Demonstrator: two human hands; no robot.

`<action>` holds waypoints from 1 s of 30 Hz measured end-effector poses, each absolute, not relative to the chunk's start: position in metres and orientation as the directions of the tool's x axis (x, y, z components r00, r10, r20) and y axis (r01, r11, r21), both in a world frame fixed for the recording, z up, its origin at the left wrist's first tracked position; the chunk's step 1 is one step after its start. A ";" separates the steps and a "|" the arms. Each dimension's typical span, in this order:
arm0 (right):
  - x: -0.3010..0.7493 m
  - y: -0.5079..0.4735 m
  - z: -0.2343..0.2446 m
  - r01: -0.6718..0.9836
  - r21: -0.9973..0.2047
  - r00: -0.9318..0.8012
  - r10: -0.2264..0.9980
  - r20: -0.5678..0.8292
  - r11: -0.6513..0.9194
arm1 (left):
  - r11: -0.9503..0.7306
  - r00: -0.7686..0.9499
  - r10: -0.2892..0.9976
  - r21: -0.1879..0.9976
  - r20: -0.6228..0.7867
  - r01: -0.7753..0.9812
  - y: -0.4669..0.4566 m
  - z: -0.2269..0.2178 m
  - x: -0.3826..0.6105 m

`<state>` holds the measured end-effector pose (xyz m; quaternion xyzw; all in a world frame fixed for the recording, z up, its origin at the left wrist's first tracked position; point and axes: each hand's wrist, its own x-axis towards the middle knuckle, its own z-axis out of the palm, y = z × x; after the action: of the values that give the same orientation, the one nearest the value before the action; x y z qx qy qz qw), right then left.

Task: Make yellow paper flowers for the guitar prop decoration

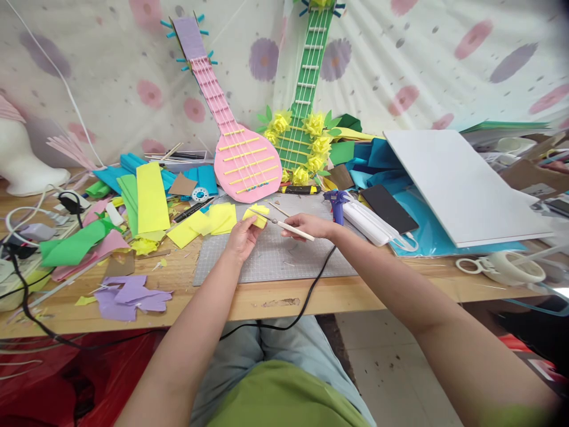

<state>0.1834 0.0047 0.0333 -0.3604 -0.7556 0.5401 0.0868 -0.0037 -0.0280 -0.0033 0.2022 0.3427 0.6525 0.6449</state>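
My left hand (pixel 241 240) is closed on a small folded piece of yellow crepe paper (pixel 261 220), held above the grey cutting mat (pixel 275 261). In my right hand (pixel 313 224) are white-handled scissors (pixel 295 230), their blades pointing left and lying across the yellow piece. Whether the blades are cutting into it I cannot tell. Left of my left hand, flat yellow crepe paper pieces (pixel 189 229) rest on the mat's edge and the wooden table. Just behind both hands stands a pink paper lute (pixel 249 163) with yellow bars and white strings.
A green paper instrument (pixel 306 89) with yellow flowers leans on the curtain. A blue glue gun (pixel 338 204) stands by my right wrist, its black cable (pixel 306 296) hanging over the table edge. Purple scraps (pixel 131 296) lie left; a white board (pixel 462 184) lies right.
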 end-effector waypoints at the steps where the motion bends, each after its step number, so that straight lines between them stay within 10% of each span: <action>1: 0.184 0.004 0.033 0.450 -0.879 -0.726 0.638 -0.256 0.159 | 0.071 -0.084 0.980 0.710 -0.181 -0.701 -0.028 -0.003 -0.004; 8: 0.200 0.013 0.035 0.542 -0.803 -0.607 0.776 -0.171 0.247 | -0.037 -0.232 0.946 0.637 -0.225 -0.770 -0.024 0.006 -0.021; 13: 0.203 0.027 0.031 0.963 -0.242 -0.146 0.984 -0.100 0.119 | -0.120 -0.335 0.904 0.595 -0.265 -0.794 -0.018 0.005 -0.033; 17: 0.201 0.033 0.020 0.998 -0.047 -0.046 0.996 -0.078 0.043 | -0.129 -0.354 0.891 0.589 -0.284 -0.798 -0.017 0.003 -0.034; 23: 0.190 0.037 0.027 0.986 -0.017 -0.162 0.985 0.059 0.164 | -0.137 -0.378 0.886 0.626 -0.270 -0.768 -0.017 0.003 -0.033; 30: 0.120 0.033 0.034 0.660 -0.294 -0.663 0.720 0.204 0.692 | -0.133 -0.380 0.908 0.741 -0.175 -0.658 -0.019 -0.002 -0.028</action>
<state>0.1196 0.0330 0.0340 -0.3804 -0.9068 0.0975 0.1536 -0.0283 -0.0189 -0.0018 0.1615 0.3867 0.7352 0.5327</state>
